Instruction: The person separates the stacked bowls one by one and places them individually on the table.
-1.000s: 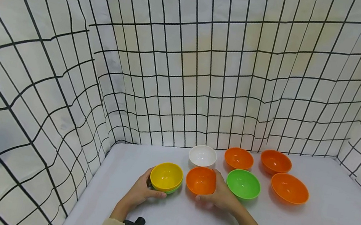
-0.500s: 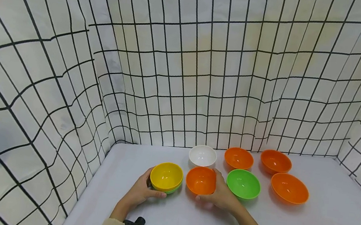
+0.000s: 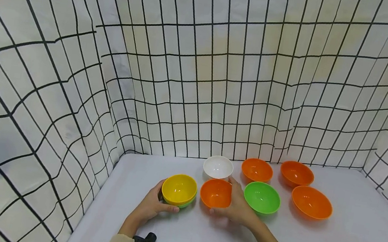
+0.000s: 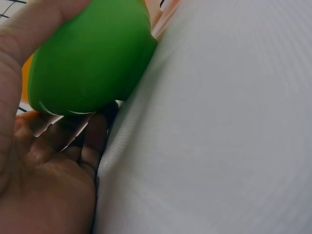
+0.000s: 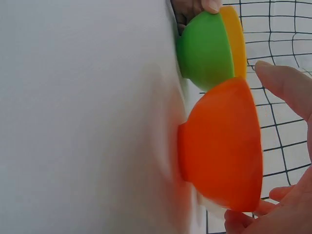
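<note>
In the head view a yellow bowl (image 3: 179, 189) sits nested in a green bowl (image 4: 92, 58). My left hand (image 3: 150, 205) holds this pair from the left, thumb along the near side and fingers round the far side. Beside it an orange bowl (image 3: 215, 193) stands upright on the table. My right hand (image 3: 237, 206) is spread round its right side. In the right wrist view the thumb (image 5: 282, 85) is apart from the orange rim, while the other fingers (image 5: 239, 219) lie close to the bowl; whether they touch it I cannot tell.
On the white table (image 3: 192, 240) a white bowl (image 3: 218, 168) stands behind the orange one. A second green bowl (image 3: 262, 198) is right of my right hand. Further orange bowls (image 3: 257, 170) stand at the back and right (image 3: 311, 202). Black-gridded white walls (image 3: 200, 76) enclose the table.
My right hand's fingers have spread slightly, the fingertips moving a little away from the orange bowl. My left hand and the bowls have stayed in place.
</note>
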`<action>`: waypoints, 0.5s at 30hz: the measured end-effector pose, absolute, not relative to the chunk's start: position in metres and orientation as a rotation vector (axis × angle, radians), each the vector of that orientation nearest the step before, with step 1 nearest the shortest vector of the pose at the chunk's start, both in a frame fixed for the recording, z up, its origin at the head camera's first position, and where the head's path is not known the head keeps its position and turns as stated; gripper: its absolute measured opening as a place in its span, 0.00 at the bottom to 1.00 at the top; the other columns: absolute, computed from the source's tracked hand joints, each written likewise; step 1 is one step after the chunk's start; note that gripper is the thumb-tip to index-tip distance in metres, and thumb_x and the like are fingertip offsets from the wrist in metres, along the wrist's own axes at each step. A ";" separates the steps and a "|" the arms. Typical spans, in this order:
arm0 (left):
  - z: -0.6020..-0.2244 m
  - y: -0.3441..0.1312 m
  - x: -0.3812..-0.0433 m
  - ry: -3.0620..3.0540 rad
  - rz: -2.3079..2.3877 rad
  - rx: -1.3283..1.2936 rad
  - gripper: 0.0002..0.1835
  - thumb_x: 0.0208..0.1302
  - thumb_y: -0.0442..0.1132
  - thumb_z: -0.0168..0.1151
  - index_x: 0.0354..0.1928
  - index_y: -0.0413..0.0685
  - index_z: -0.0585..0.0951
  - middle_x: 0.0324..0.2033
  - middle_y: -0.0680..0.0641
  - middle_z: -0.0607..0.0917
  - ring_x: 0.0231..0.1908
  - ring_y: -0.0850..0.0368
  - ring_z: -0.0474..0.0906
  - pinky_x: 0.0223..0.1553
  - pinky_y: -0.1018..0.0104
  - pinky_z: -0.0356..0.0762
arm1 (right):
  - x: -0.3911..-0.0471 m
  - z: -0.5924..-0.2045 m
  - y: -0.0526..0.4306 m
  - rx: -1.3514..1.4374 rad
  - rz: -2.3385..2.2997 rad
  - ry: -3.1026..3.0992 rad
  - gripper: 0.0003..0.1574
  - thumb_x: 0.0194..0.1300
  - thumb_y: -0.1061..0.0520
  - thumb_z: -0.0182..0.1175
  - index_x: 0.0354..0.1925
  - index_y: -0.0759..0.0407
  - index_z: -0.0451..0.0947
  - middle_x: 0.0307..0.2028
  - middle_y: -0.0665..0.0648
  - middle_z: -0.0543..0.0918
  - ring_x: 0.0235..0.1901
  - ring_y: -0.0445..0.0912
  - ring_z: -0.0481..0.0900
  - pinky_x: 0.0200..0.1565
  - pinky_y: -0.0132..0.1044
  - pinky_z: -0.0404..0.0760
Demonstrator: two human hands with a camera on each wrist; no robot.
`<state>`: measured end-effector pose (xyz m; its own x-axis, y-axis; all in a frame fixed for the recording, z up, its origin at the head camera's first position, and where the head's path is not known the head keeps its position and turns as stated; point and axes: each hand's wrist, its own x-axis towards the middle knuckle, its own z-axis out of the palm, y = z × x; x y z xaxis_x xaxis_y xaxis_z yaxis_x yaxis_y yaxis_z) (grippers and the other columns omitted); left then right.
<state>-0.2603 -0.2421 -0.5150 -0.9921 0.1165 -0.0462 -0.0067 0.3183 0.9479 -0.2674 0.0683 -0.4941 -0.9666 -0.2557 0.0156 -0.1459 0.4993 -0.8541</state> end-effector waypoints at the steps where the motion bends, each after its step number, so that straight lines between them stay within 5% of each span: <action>1: -0.515 -0.242 -0.260 2.464 1.770 0.101 0.58 0.42 0.42 0.86 0.77 0.55 0.63 0.75 0.48 0.69 0.78 0.44 0.58 0.80 0.39 0.48 | -0.267 -0.492 0.068 -0.355 -1.466 2.631 0.79 0.46 0.45 0.82 0.80 0.60 0.42 0.76 0.66 0.59 0.70 0.62 0.66 0.65 0.64 0.76; 15: -0.515 -0.243 -0.261 2.472 1.759 0.104 0.58 0.42 0.42 0.87 0.76 0.56 0.63 0.74 0.49 0.70 0.78 0.45 0.58 0.80 0.39 0.49 | -0.259 -0.466 0.054 -0.608 -1.446 2.650 0.64 0.53 0.46 0.78 0.78 0.56 0.54 0.74 0.58 0.65 0.71 0.57 0.67 0.68 0.64 0.73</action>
